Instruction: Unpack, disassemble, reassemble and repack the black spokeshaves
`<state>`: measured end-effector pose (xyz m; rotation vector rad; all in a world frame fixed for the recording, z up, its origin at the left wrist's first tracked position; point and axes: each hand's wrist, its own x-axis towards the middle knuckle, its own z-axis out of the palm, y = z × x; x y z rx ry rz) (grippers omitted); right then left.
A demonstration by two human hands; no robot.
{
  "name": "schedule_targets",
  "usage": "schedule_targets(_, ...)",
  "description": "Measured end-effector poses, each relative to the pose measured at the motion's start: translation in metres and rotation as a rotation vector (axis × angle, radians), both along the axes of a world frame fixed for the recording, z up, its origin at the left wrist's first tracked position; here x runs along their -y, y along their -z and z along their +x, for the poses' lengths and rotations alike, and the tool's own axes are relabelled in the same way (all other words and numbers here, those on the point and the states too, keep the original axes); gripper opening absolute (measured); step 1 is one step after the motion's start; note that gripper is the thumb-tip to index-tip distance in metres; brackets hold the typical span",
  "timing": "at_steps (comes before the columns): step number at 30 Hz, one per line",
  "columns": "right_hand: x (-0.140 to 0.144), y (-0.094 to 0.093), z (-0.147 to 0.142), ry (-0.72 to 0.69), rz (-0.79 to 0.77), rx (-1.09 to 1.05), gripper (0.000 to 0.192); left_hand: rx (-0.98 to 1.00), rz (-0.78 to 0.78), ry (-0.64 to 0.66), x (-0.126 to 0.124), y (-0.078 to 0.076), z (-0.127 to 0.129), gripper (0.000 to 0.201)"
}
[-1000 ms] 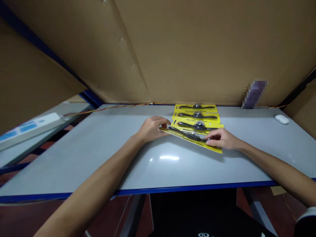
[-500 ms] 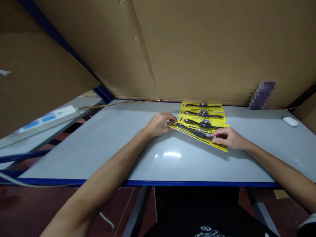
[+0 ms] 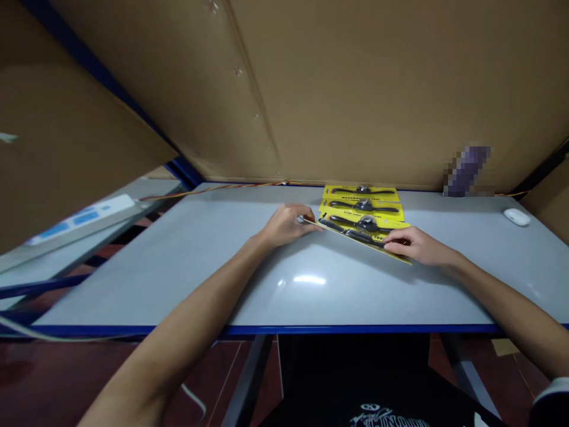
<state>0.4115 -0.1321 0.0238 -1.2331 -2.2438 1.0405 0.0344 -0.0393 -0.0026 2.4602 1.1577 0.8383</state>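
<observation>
Left hand (image 3: pixel 291 225) pinches one end of a yellow carded tool pack (image 3: pixel 358 236), fingers curled, thumb close in; right hand (image 3: pixel 418 246) is partly closed, gripping near the other end. Pack spans between both hands, tilted, seen almost edge-on. Risk: lower edge could catch the nearest flat pack (image 3: pixel 368 223), just beyond the hands, and shove that row askew, since it overlaps in view; contact unclear. Thin card could also bend if the hands push unevenly.

Left hand (image 3: pixel 288 225), right hand (image 3: pixel 418 246) on card (image 3: pixel 358 236)
</observation>
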Motion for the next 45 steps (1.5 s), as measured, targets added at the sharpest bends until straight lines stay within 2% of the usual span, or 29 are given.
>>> schedule_targets(6, 0.003, -0.004, 0.003, 0.0, -0.007, 0.008, 0.049, 0.064, -0.041, -0.073, 0.002, -0.001, 0.002, 0.048)
schedule_targets(10, 0.004, -0.007, 0.002, 0.002, -0.006, -0.006, 0.05, 0.142, -0.108, -0.101, 0.004, 0.001, 0.004, 0.055)
schedule_targets(15, 0.005, -0.01, 0.001, 0.0, -0.004, -0.009, 0.049, 0.241, -0.246, -0.079, 0.003, 0.002, 0.008, 0.059)
schedule_targets(21, 0.003, -0.008, 0.006, -0.009, 0.008, -0.008, 0.05, 0.279, -0.252, -0.052, -0.003, 0.001, 0.003, 0.053)
schedule_targets(26, -0.003, 0.001, 0.02, -0.004, -0.129, -0.051, 0.054, 0.417, -0.33, -0.149, -0.006, -0.001, -0.007, 0.053)
schedule_targets(28, -0.004, 0.005, 0.023, 0.012, -0.162, -0.067, 0.053, 0.431, -0.349, -0.126, -0.006, -0.001, -0.008, 0.051)
schedule_targets(31, -0.004, 0.011, 0.023, 0.038, -0.149, -0.092, 0.051, 0.352, -0.4, -0.042, -0.004, 0.002, -0.005, 0.052)
schedule_targets(35, -0.003, 0.013, 0.02, 0.076, -0.224, -0.138, 0.057, 0.244, -0.343, -0.021, 0.0, 0.006, 0.006, 0.059)
schedule_targets(37, 0.0, 0.011, 0.017, 0.047, -0.234, -0.128, 0.058, 0.234, -0.299, -0.021, 0.002, 0.007, 0.014, 0.062)
schedule_targets(41, 0.008, 0.006, 0.008, -0.052, -0.112, 0.014, 0.042, 0.215, -0.248, -0.005, 0.003, 0.011, 0.027, 0.067)
schedule_targets(45, 0.013, 0.004, 0.002, -0.076, -0.038, 0.035, 0.039, 0.238, -0.211, -0.052, 0.001, 0.016, 0.027, 0.065)
